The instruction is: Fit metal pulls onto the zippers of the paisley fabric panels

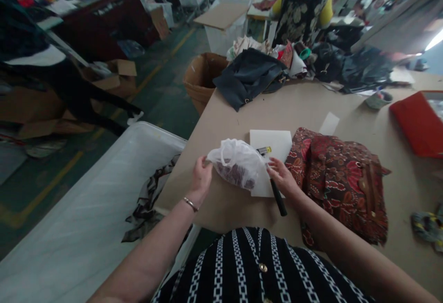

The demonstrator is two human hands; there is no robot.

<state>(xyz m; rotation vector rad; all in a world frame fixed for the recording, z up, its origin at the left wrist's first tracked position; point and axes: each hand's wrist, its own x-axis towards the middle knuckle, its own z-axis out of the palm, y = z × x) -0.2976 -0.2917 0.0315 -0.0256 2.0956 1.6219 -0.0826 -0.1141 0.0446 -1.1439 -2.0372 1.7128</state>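
A thin white plastic bag [238,160] with something dark inside is stretched between my two hands, just above the table. My left hand [201,176] pinches its left end. On the other side, the fingers of my right hand [282,176] close on the bag's right edge. Beneath the bag lies a white sheet [277,139], partly covered. A tool with a black handle [278,199] and a yellow-marked end [265,149] rests across it; its middle is hidden by the bag and fingers. Folded patterned brown-red fabric [342,183] lies right of my right hand.
A white bin [138,155] with dark cloth stands against the table's left edge. Dark garments [251,74] are heaped at the far side. A red box [418,123] sits at right. One person [304,12] is beyond the table; another [51,63] is at left.
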